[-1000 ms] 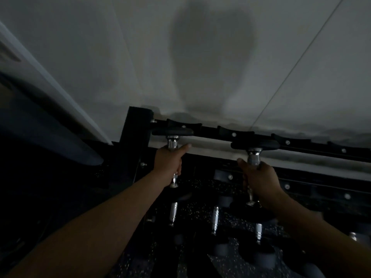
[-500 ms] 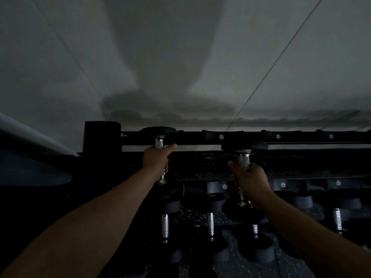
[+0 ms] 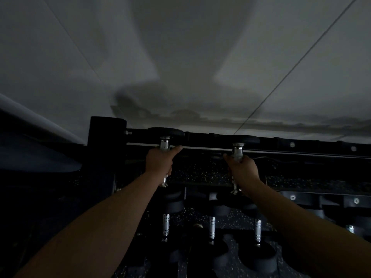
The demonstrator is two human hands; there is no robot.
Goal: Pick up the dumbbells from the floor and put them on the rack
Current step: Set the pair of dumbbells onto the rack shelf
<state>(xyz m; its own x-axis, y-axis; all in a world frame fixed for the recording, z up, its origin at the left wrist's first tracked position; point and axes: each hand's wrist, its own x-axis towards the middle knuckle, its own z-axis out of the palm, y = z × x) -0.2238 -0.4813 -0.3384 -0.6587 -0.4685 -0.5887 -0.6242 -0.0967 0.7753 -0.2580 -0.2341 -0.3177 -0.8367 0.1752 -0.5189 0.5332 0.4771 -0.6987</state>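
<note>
Item: two dumbbells at the top tier of the rack [image 3: 301, 146], dim light.

Left hand [image 3: 159, 163]: fingers wrapped fully round the chrome handle of the left dumbbell [image 3: 165, 144], thumb stretched forward along the rack's front rail. The far head sits at or on the rear rail, just beside the rack's end post [image 3: 106, 141]; actual contact cannot be told in the gloom.

Right hand [image 3: 244, 171]: fingers wrapped round the handle of the right dumbbell [image 3: 237, 150], its far head likewise at the rear rail, further along the rack from the post. Its near head is lost in shadow below the wrist.

Lower tier of the rack: three racked dumbbells [image 3: 211, 229] directly beneath the hands.

Hazards, as judged:
- Poor seating. The saddles are hard to see; a head set on a saddle edge could roll off once let go.
- Drop. A weight slipping from the top tier would strike the dumbbells below, or the floor.
- Pinch. The stretched left thumb lies close to the rail and may be caught as the handle lowers.
- Uneven release of both loads at full reach.
</note>
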